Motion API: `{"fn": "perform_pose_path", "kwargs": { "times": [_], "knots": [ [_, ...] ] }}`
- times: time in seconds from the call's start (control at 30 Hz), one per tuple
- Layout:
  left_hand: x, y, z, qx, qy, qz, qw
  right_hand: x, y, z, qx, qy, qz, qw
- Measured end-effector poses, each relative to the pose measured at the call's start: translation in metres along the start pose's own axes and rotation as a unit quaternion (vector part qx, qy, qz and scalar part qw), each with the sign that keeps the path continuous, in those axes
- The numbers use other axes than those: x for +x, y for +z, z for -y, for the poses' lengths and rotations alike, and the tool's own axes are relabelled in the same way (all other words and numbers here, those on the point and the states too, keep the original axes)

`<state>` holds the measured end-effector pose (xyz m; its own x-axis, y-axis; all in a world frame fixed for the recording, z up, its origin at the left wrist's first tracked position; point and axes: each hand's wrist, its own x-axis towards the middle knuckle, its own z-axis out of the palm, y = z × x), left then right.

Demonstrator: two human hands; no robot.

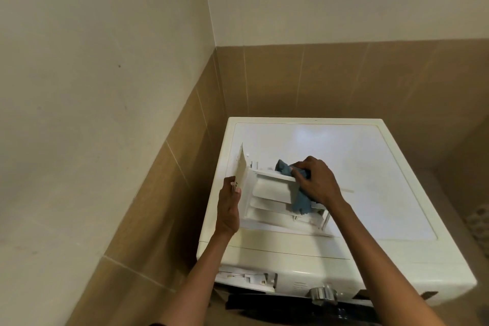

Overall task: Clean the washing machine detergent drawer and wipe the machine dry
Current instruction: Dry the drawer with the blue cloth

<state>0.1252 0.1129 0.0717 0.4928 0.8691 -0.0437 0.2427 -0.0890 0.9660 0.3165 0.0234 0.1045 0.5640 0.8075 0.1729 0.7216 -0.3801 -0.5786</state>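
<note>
- On top of the washing machine (370, 167), which fills the tiled corner, I see the white lid panel bare and glossy apart from the part I am working on. I judge the lid's wipe-down is not yet done, so I would leave it for last.
- Down at the front edge, the empty drawer slot (246, 278) gapes at the machine's upper left, next to a chrome dial (323, 293). I would keep drips away from that opening.
- Resting on the lid's near left part, the detergent drawer (270, 193) lies pulled right out of the machine, its front panel tipped up at the left end and its compartments facing me.
- My right hand (318, 180) is clenched around a blue cloth (300, 200), pressing it on the drawer's far right end, with part of the cloth hanging over a compartment.
- My left hand (229, 208) grips the front panel's near edge, fingers wrapped behind and thumb on the face, steadying the drawer.
- To do this well, I would hold that brace firm, push a cloth corner into each compartment and along the dividing ribs, then turn to a fresh patch of cloth.
- Some dark print sits on the front panel beside my left thumb, but it is too small to read. No brand name is legible anywhere.
</note>
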Motion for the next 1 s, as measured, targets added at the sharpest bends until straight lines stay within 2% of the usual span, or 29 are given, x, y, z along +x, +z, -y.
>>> {"fn": "perform_pose_path", "kwargs": {
  "times": [0.07, 0.13, 0.2, 0.27, 0.37, 0.47, 0.6, 0.73, 0.83, 1.0],
  "knots": [
    [0.002, -0.002, 0.0, -0.031, -0.028, 0.005, 0.999, -0.006, 0.001, 0.001, 0.012, -0.021, -0.018, 1.0],
    [0.004, -0.002, -0.003, -0.105, -0.06, 0.008, 0.993, -0.009, -0.001, 0.002, 0.009, -0.052, -0.002, 0.999],
    [0.007, -0.003, -0.001, -0.151, -0.096, 0.003, 0.984, -0.008, -0.001, 0.004, -0.024, -0.087, 0.035, 0.995],
    [0.012, -0.002, -0.001, -0.171, -0.109, -0.003, 0.979, -0.008, -0.002, 0.007, -0.079, -0.117, 0.027, 0.99],
    [0.018, 0.003, -0.017, -0.153, -0.133, 0.002, 0.979, -0.012, 0.006, 0.007, -0.146, -0.159, -0.066, 0.974],
    [0.034, 0.003, -0.054, -0.131, -0.149, 0.0, 0.98, -0.018, 0.015, 0.009, -0.16, -0.182, -0.144, 0.96],
    [0.059, 0.002, -0.085, -0.068, -0.193, 0.026, 0.978, -0.025, 0.023, 0.016, -0.159, -0.2, -0.187, 0.948],
    [0.066, 0.004, -0.091, -0.007, -0.203, 0.016, 0.979, -0.031, 0.027, 0.022, -0.133, -0.214, -0.177, 0.951],
    [0.063, 0.006, -0.08, 0.093, -0.144, 0.003, 0.985, -0.037, 0.025, 0.02, -0.122, -0.214, -0.14, 0.959],
    [0.06, 0.001, -0.077, 0.132, -0.096, 0.032, 0.986, -0.037, 0.009, 0.028, -0.078, -0.19, -0.082, 0.975]
  ]
}}
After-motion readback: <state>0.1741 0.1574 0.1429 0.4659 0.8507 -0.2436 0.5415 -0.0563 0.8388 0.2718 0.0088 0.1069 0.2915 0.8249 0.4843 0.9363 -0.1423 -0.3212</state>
